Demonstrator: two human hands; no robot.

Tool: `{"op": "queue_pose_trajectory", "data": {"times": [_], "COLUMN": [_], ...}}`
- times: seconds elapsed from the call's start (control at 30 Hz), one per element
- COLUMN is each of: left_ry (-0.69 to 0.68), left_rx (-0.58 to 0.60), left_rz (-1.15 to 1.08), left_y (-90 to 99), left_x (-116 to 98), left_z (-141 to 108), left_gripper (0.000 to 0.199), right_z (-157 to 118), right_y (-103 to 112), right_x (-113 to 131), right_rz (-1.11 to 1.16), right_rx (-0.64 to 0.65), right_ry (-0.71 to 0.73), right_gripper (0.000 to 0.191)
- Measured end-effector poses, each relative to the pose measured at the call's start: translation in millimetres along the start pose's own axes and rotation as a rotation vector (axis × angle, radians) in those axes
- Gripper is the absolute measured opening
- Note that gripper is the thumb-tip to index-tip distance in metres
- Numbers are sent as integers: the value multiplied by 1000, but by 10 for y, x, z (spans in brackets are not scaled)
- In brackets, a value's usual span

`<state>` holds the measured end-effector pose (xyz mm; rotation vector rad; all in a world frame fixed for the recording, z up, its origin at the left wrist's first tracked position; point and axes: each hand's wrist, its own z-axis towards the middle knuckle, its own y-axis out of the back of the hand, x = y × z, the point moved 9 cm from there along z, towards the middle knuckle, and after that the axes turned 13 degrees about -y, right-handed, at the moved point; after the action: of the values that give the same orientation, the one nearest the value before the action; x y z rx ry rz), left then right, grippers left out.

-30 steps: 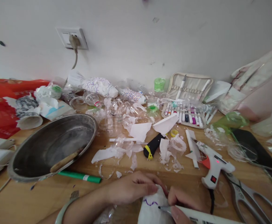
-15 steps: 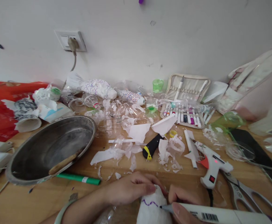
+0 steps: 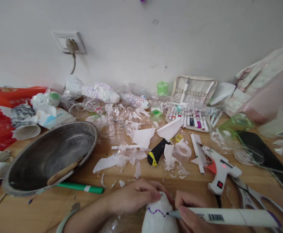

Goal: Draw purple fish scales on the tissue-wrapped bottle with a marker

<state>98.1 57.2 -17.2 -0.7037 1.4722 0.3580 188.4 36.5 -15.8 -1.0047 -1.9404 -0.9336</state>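
A white paper-covered rounded form (image 3: 158,220) stands at the bottom centre, with a wavy purple line across its upper part. My left hand (image 3: 138,195) is closed around its top, thumb on the near side and fingers behind. In my right hand (image 3: 192,210) is a white marker (image 3: 235,216) with a purple end, held almost level. Its grey tip touches the form at the right end of the purple line. The lower part of the form lies outside the picture.
Left stands a metal basin (image 3: 96,136) with a wooden-handled tool (image 3: 63,173). A green tube (image 3: 92,188) lies before it. A utility knife (image 3: 157,153), paper scraps (image 3: 143,137), a glue gun (image 3: 222,170), scissors (image 3: 248,197) and a marker case (image 3: 194,84) lie beyond. Two scale-patterned fish (image 3: 102,92) rest by the wall.
The view has shifted slightly. The marker's back end has tilted up a little, while its tip stays at the end of the purple line. My left hand keeps its hold.
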Motion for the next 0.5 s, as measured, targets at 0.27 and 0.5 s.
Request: {"op": "queue_pose_trajectory", "data": {"times": [0.27,0.5], "left_ry": [-9,3], "left_rx": [10,14], "left_rz": [17,-6], "left_y": [7,-7], "left_x": [-11,2], "left_z": [3,1], "left_gripper": [47,41], "right_z": [-13,119], "right_y": [-34,-1], "right_x": [-14,-42], "right_rz": [124,72], "right_rx": [28,47], "right_ry": [-2,34], "right_gripper": [48,47]}}
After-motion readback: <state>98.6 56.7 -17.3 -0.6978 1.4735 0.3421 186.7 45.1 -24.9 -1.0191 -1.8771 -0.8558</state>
